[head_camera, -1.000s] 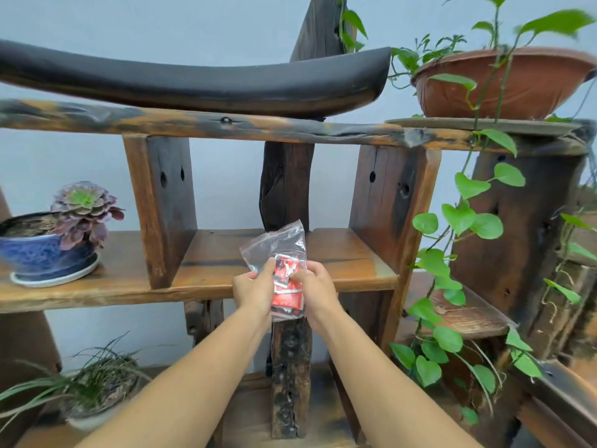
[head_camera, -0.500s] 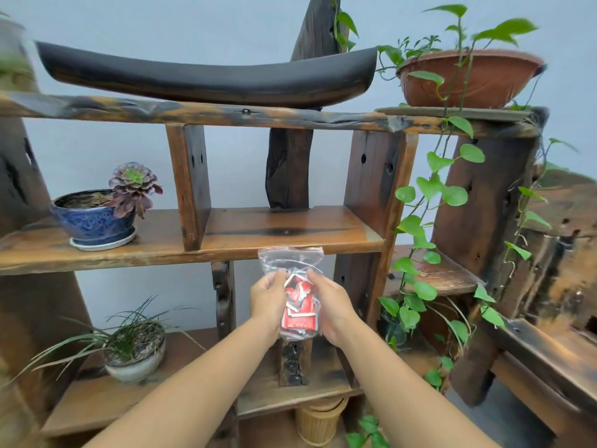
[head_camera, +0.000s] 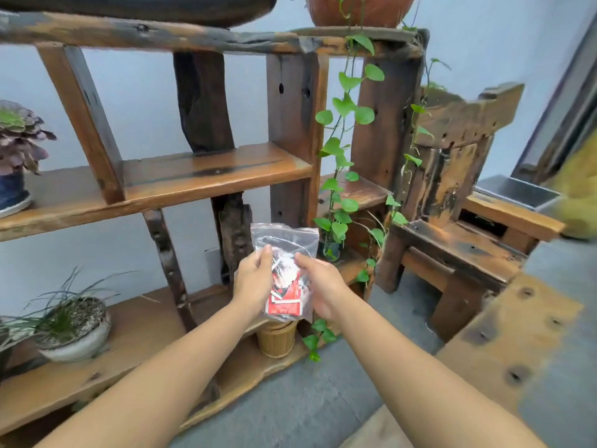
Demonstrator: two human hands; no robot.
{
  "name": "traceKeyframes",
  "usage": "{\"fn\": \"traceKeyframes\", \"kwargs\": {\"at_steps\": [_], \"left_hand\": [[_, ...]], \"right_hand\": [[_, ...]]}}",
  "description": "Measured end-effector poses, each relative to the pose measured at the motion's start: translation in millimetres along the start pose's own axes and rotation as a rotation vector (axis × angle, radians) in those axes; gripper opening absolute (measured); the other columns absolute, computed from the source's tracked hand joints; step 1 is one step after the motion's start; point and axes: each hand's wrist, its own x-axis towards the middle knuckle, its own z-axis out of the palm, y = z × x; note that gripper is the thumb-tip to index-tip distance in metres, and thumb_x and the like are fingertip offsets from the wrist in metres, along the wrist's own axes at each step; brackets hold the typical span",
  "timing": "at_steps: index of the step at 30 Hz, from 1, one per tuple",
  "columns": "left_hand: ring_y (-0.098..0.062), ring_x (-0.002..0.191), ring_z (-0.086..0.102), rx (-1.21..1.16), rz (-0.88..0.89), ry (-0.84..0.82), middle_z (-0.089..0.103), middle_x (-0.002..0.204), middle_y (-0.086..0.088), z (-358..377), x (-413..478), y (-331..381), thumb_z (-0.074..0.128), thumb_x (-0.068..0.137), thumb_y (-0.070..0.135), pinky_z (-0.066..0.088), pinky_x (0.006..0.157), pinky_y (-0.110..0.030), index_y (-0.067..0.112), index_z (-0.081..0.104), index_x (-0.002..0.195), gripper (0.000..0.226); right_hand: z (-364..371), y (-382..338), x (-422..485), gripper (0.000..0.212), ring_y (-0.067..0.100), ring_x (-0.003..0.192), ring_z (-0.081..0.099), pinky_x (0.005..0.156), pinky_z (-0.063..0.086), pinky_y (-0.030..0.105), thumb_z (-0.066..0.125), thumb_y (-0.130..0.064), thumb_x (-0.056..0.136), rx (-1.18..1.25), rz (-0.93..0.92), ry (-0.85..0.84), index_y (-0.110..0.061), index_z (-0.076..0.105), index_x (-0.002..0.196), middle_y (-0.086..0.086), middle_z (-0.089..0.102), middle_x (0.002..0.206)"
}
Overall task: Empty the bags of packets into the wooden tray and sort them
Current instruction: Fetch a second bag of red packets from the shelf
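A clear zip bag [head_camera: 284, 240] with red and white packets [head_camera: 284, 300] inside is held upright in front of me, in front of the lower part of a wooden shelf unit. My left hand [head_camera: 253, 279] grips its left side and my right hand [head_camera: 319, 286] grips its right side, thumbs on the front. The bag's top strip looks closed. No wooden tray is in view.
The rustic wooden shelf unit [head_camera: 206, 176] holds a succulent in a blue pot [head_camera: 13, 156], a grass plant in a white bowl [head_camera: 71, 331] and a small wicker basket [head_camera: 277, 339]. A trailing green vine [head_camera: 342, 137] hangs beside it. A wooden chair [head_camera: 452, 202] and table edge [head_camera: 523, 344] stand at the right.
The view has dropped and swung right, bringing the chair and table edge into sight. Both hands have carried the bag lower, away from the middle shelf, keeping the same grip.
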Motion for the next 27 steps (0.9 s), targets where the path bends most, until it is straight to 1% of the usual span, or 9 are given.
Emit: {"fn": "traceKeyframes", "kwargs": {"at_steps": [3,7,10,11,15,20,23,25,27], "left_hand": [[-0.027,0.08,0.069,0.049,0.039,-0.084,0.072,0.079,-0.009,40,-24,-2,0.043,0.097,0.052,0.054,0.079,-0.047,0.011,0.064,0.081,0.048],[-0.027,0.08,0.068,0.038,0.07,-0.238,0.072,0.078,-0.005,105,-71,-2,0.044,0.091,0.056,0.053,0.082,-0.046,0.01,0.064,0.083,0.051],[-0.018,0.074,0.059,0.034,0.106,-0.364,0.067,0.074,-0.001,152,-119,-5,0.045,0.101,0.04,0.049,0.076,-0.038,0.005,0.064,0.084,0.044],[-0.019,0.074,0.06,0.036,0.104,-0.409,0.068,0.075,-0.001,167,-137,-7,0.045,0.101,0.04,0.049,0.077,-0.039,0.004,0.065,0.085,0.044],[-0.022,0.073,0.062,0.086,0.121,-0.611,0.07,0.079,-0.006,218,-212,-15,0.043,0.1,0.044,0.051,0.076,-0.04,0.009,0.063,0.082,0.045],[-0.016,0.073,0.058,0.061,0.13,-0.843,0.068,0.081,-0.005,257,-328,-19,0.044,0.104,0.033,0.046,0.072,-0.032,0.002,0.065,0.089,0.04],[-0.013,0.07,0.055,0.068,0.121,-0.97,0.064,0.079,-0.006,270,-399,-26,0.043,0.105,0.026,0.045,0.061,-0.02,0.004,0.064,0.088,0.035],[-0.014,0.069,0.056,0.081,0.098,-1.042,0.064,0.079,-0.007,277,-440,-35,0.044,0.105,0.026,0.045,0.06,-0.023,0.001,0.065,0.089,0.036],[-0.016,0.072,0.058,0.142,0.081,-1.13,0.067,0.078,-0.006,287,-477,-51,0.046,0.104,0.03,0.045,0.064,-0.028,0.006,0.065,0.081,0.038]], "right_hand": [[-45,5,-28,0.016,0.029,0.08,0.071,0.085,0.056,0.044,0.063,-0.018,0.094,0.03,-0.031,0.109,-0.003,0.069,0.099,0.015,0.075,0.088],[-114,12,-76,0.015,0.027,0.077,0.07,0.077,0.056,0.038,0.062,-0.019,0.096,0.068,-0.087,0.258,-0.004,0.067,0.094,0.017,0.073,0.089],[-171,24,-118,0.021,0.032,0.09,0.071,0.09,0.056,0.045,0.063,-0.023,0.095,0.083,-0.104,0.37,-0.004,0.068,0.101,0.021,0.074,0.103],[-188,29,-135,0.022,0.033,0.093,0.072,0.092,0.055,0.047,0.063,-0.024,0.095,0.086,-0.101,0.406,-0.004,0.069,0.102,0.021,0.074,0.104],[-250,56,-209,0.017,0.029,0.085,0.07,0.093,0.054,0.047,0.063,-0.021,0.094,0.197,-0.133,0.563,-0.006,0.07,0.096,0.02,0.074,0.1],[-309,98,-319,0.019,0.027,0.084,0.069,0.082,0.055,0.039,0.061,-0.014,0.095,0.344,-0.194,0.744,-0.002,0.069,0.106,0.021,0.072,0.106],[-333,130,-384,0.021,0.028,0.083,0.069,0.082,0.056,0.039,0.06,-0.011,0.095,0.422,-0.205,0.871,0.002,0.069,0.109,0.021,0.073,0.102],[-346,152,-422,0.013,0.024,0.074,0.07,0.074,0.058,0.035,0.06,-0.01,0.095,0.477,-0.212,0.938,-0.002,0.07,0.099,0.016,0.074,0.091],[-356,175,-460,0.01,0.023,0.07,0.07,0.068,0.058,0.032,0.061,-0.009,0.094,0.516,-0.216,1.03,-0.004,0.07,0.094,0.015,0.074,0.086]]}}
